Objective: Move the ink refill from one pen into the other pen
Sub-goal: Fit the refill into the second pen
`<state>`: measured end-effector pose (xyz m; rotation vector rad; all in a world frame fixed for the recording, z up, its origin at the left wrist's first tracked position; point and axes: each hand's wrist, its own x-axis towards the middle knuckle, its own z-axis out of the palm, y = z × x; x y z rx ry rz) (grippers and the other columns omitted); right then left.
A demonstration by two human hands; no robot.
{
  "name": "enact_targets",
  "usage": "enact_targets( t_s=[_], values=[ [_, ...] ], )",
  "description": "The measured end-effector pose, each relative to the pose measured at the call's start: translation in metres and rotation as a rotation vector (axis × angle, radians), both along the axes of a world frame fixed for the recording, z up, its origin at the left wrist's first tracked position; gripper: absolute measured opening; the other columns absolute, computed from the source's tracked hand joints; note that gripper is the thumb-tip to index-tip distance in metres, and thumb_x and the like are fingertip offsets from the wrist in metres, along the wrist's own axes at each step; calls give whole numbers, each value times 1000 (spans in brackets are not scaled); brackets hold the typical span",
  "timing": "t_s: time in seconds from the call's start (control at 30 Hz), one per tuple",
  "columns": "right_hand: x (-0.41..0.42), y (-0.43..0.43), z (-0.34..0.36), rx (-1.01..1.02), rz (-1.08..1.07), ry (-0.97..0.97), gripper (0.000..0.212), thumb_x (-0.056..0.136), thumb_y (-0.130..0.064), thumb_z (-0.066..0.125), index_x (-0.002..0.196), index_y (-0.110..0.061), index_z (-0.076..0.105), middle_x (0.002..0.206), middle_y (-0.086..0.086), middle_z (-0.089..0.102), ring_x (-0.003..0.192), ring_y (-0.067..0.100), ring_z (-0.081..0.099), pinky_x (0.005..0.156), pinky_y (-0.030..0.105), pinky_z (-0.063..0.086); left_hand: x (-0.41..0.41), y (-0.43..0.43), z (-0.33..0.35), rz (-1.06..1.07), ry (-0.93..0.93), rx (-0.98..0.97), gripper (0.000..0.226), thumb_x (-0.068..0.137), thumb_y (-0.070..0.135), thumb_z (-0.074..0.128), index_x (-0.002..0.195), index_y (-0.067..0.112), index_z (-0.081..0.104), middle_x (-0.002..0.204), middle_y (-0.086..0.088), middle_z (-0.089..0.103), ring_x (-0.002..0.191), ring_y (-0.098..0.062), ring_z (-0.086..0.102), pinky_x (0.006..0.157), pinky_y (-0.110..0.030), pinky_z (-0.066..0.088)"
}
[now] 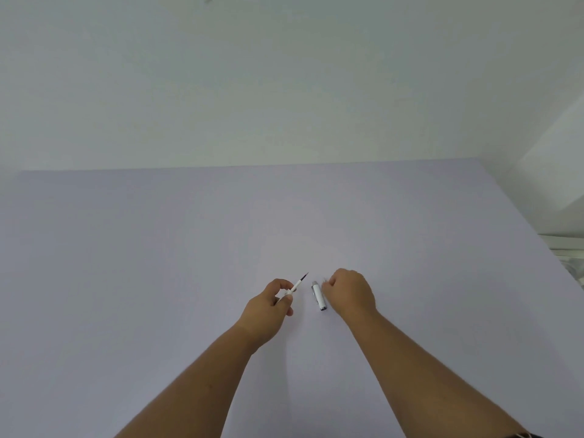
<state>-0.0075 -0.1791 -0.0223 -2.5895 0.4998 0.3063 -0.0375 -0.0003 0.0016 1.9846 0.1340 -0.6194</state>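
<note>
My left hand [272, 306] pinches a thin white pen part [297, 284] with a dark pointed tip, which sticks up and to the right above the pale lilac table [158, 263]. A short white and silver pen piece with a clip [318, 295] lies on the table just right of it. My right hand [350, 290] rests curled beside that piece, its fingertips close to the piece's far end. Whether these fingers pinch something small is hidden. No other pen part shows.
The table's far edge meets a plain white wall [284, 90]. At the right edge of view, past the table's side, stands a pale ledge with a bit of clutter [568, 257].
</note>
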Motion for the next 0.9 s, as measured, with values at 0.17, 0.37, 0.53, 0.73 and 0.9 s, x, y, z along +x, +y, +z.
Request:
enact_targets(
  t_s=[0.17,0.37,0.53,0.73,0.9],
  values=[
    [5,5,20,767,-331,-165,14,80,-21,58,70,-16,65,63,-3,55,52,13,42,52,21,37,1,-2,2,-15,-8,17,15,96,35,40,101,42,52,83,5,67,70,-15,52,61,-22,45],
    [1,11,33,1041,-416,-207,13,85,-22,63,88,-11,69,81,5,67,58,11,49,54,21,45,2,-5,8,-18,-22,18,17,96,35,40,93,48,50,80,6,66,69,-15,52,60,-22,45],
    [-6,13,37,1028,-364,-219,8,84,-18,63,78,-19,68,79,4,69,54,9,50,53,21,44,0,-8,11,-11,-39,23,22,96,37,39,84,53,47,80,6,67,67,-14,52,57,-21,45],
    [-14,18,39,1026,-307,-184,7,83,-18,63,79,-20,68,81,3,71,57,11,51,59,25,47,0,-9,14,-13,-61,14,13,96,36,40,97,45,48,80,7,68,68,-14,53,60,-23,46],
    [-18,17,44,1074,-271,-165,12,87,-19,63,88,-26,73,72,-11,72,54,8,48,55,20,46,-2,-8,16,-3,-61,18,16,96,37,42,100,28,55,79,8,68,65,-12,52,59,-22,44]
  ],
)
